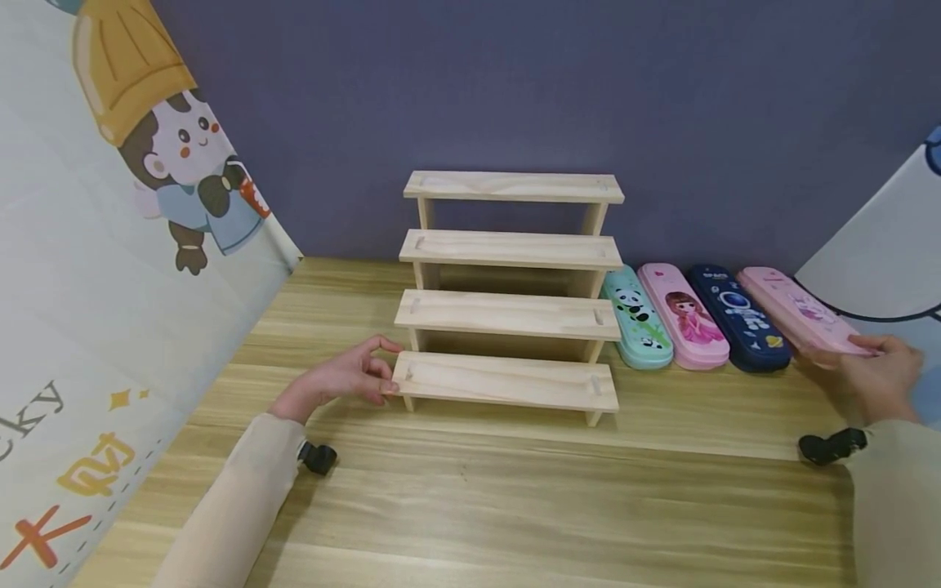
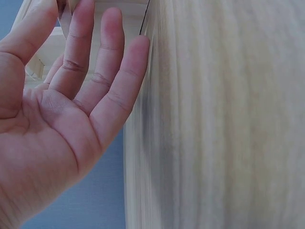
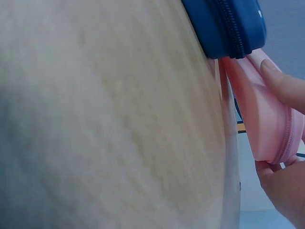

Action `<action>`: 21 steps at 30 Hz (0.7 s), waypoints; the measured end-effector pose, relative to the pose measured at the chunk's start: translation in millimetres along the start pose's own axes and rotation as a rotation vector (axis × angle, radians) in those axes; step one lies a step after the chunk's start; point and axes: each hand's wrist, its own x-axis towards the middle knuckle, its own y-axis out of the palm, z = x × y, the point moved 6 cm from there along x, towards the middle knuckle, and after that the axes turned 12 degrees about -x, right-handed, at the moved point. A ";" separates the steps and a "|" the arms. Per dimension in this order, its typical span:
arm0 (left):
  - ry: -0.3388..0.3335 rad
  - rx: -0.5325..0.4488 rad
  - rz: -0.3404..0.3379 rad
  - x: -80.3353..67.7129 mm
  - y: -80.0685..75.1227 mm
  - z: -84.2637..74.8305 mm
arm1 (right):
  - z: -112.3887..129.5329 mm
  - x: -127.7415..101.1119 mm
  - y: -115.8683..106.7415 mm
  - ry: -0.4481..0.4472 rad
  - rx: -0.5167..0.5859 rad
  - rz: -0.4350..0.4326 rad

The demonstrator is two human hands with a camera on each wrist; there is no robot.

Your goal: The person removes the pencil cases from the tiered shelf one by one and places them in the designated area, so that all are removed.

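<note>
A wooden step shelf (image 1: 507, 314) with several tiers stands against the dark back wall. At the left end of its lowest tier, my left hand (image 1: 345, 377) pinches the board between thumb and fingers; the other fingers (image 2: 112, 62) are loosely bent beside it. On the far right, my right hand (image 1: 885, 376) grips the near end of a pink pencil case (image 1: 797, 310), thumb on top and fingers underneath. The near end of this zipped case (image 3: 259, 114) is raised off the table in the right wrist view.
Left of the held case lie a navy astronaut pencil case (image 1: 738, 318), a pink one with a princess (image 1: 684, 314) and a mint panda one (image 1: 638, 318), beside the shelf. Printed cloth (image 1: 88, 286) hangs at the left. The wood-grain table (image 1: 470, 498) extends in front.
</note>
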 end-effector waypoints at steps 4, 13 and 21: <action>-0.001 -0.003 -0.001 -0.1 -0.1 -0.3 | -4.5 2.1 0.6 -0.006 -0.003 0.059; -0.005 0.009 -0.007 0.7 0.1 -0.9 | -5.2 2.0 3.9 -0.019 -0.036 0.105; -0.010 0.004 -0.006 0.1 -0.8 0.9 | -4.7 6.4 6.6 -0.045 -0.118 0.124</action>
